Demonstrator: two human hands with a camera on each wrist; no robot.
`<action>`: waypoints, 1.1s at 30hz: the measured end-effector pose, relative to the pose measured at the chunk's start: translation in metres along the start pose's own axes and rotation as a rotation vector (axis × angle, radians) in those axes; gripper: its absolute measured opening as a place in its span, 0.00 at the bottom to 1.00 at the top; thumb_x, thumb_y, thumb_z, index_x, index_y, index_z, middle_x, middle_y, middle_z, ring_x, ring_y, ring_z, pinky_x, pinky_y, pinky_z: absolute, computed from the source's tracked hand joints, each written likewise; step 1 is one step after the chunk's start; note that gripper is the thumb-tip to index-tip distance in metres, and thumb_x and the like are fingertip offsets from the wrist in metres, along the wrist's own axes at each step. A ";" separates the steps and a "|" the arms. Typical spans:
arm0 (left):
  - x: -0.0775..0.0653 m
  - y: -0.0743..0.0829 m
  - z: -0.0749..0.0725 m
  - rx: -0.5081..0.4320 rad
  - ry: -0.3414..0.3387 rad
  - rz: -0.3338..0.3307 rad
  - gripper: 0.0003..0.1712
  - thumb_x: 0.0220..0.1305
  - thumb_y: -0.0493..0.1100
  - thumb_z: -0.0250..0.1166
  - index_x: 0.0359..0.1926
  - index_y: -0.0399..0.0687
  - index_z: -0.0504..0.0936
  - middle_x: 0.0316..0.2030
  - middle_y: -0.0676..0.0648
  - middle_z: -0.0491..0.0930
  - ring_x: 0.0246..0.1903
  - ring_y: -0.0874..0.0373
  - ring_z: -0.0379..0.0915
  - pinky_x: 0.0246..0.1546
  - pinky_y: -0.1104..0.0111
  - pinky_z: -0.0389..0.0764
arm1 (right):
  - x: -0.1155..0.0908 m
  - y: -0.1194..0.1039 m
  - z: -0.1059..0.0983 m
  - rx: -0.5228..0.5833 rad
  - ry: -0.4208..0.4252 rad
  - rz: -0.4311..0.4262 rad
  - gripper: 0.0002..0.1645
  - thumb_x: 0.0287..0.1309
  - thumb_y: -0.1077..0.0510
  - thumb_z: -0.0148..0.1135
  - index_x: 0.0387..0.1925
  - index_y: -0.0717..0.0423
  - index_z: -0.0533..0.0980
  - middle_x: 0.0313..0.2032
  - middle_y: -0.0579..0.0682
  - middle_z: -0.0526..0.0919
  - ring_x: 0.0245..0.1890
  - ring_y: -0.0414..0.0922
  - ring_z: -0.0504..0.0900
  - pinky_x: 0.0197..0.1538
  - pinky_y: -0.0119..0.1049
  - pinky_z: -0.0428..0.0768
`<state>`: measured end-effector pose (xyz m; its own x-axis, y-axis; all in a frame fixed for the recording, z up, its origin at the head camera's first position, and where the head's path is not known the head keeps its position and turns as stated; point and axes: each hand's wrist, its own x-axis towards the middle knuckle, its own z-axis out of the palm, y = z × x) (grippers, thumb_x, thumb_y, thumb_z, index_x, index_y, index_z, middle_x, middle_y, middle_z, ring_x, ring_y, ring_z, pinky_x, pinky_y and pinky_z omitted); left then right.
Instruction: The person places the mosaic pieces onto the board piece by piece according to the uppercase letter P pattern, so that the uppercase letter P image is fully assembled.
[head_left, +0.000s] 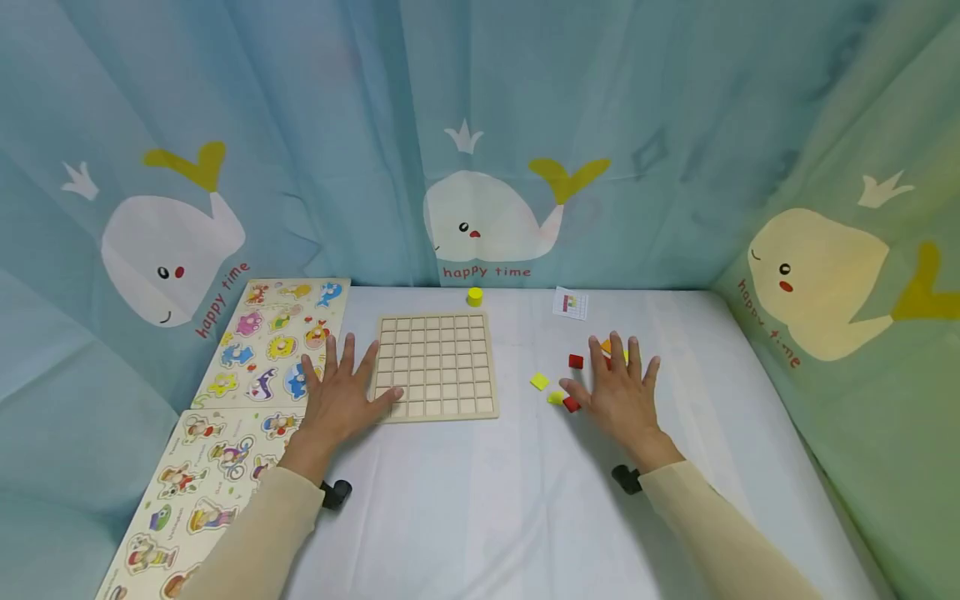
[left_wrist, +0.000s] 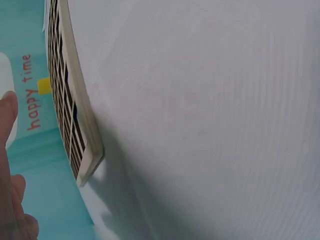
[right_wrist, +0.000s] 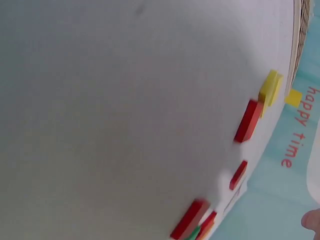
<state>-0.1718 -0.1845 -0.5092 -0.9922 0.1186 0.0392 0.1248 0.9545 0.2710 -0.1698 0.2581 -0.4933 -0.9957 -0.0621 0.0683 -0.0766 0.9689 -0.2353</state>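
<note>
My left hand (head_left: 337, 408) is spread palm-down over the left edge of a square wooden grid board (head_left: 448, 367), holding nothing. Its thumb overlaps a lower corner of the board in the head view. On the other side, my right hand (head_left: 622, 398) hovers with fingers apart above a scatter of small coloured tiles. Among them are a yellow tile (head_left: 539, 382), a red tile (head_left: 576, 361) and an orange piece (head_left: 606, 345), some partly hidden by that hand. The right wrist view shows more red blocks (right_wrist: 248, 121), yellow blocks (right_wrist: 270, 89) and a bit of green (right_wrist: 193, 233).
Behind the board stands a yellow cylinder (head_left: 475, 297). A small printed card (head_left: 581, 313) lies at the back. Two picture puzzle boards, one with sea animals (head_left: 258, 358) and one with figures (head_left: 180, 508), line the left side. Whale-print curtains (head_left: 360, 208) enclose the white table (head_left: 465, 508).
</note>
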 end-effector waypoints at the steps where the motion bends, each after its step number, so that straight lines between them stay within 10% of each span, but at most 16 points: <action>1: -0.001 0.001 0.001 -0.006 0.002 0.003 0.57 0.66 0.78 0.58 0.85 0.56 0.53 0.84 0.34 0.41 0.83 0.32 0.25 0.75 0.25 0.23 | 0.001 -0.002 0.002 0.005 0.002 -0.010 0.57 0.70 0.27 0.55 0.84 0.57 0.51 0.83 0.69 0.44 0.83 0.71 0.35 0.77 0.79 0.29; 20: 0.000 0.021 0.030 -0.068 -0.143 0.021 0.67 0.65 0.74 0.64 0.83 0.32 0.47 0.84 0.31 0.41 0.84 0.34 0.33 0.85 0.42 0.42 | 0.013 -0.091 0.042 -0.066 -0.162 -0.280 0.53 0.74 0.32 0.56 0.82 0.61 0.55 0.83 0.63 0.51 0.84 0.63 0.46 0.83 0.67 0.48; 33: 0.001 0.024 0.027 -0.099 -0.252 0.005 0.66 0.68 0.71 0.64 0.81 0.25 0.45 0.83 0.29 0.39 0.83 0.34 0.34 0.85 0.43 0.43 | 0.006 -0.104 0.046 -0.175 -0.286 -0.380 0.45 0.79 0.36 0.49 0.82 0.60 0.56 0.82 0.57 0.58 0.83 0.56 0.54 0.84 0.61 0.53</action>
<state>-0.1699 -0.1546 -0.5286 -0.9599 0.1995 -0.1970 0.1171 0.9237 0.3648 -0.1706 0.1456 -0.5130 -0.8754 -0.4574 -0.1561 -0.4508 0.8892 -0.0778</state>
